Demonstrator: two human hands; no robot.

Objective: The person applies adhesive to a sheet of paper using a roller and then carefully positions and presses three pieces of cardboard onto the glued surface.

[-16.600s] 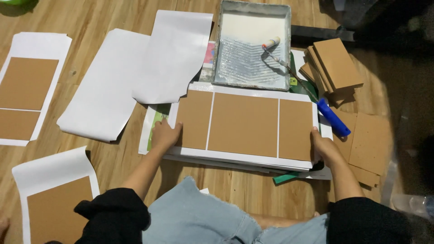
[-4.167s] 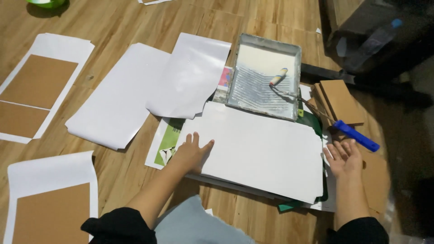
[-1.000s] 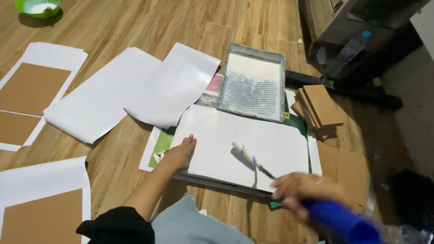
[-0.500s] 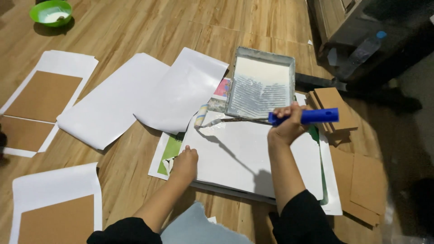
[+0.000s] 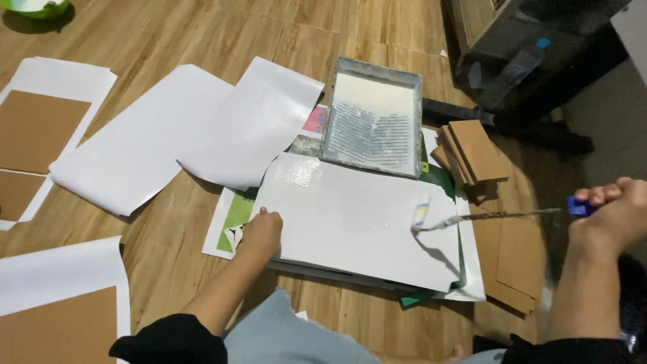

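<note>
- Left hand (image 5: 261, 232) presses flat on the near-left corner of the white sheet (image 5: 357, 219), pinning it to the floor so it cannot slide.
- Right hand (image 5: 617, 212) is clenched around the roller (image 5: 423, 214)'s blue handle, head touching the sheet's right side.
- Paint tray (image 5: 373, 118) sits just behind, within reach.

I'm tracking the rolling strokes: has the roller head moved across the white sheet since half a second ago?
Yes. The roller head went from the sheet's top left, beside the paint tray, to the white sheet's right edge, near the cardboard stack.
</note>
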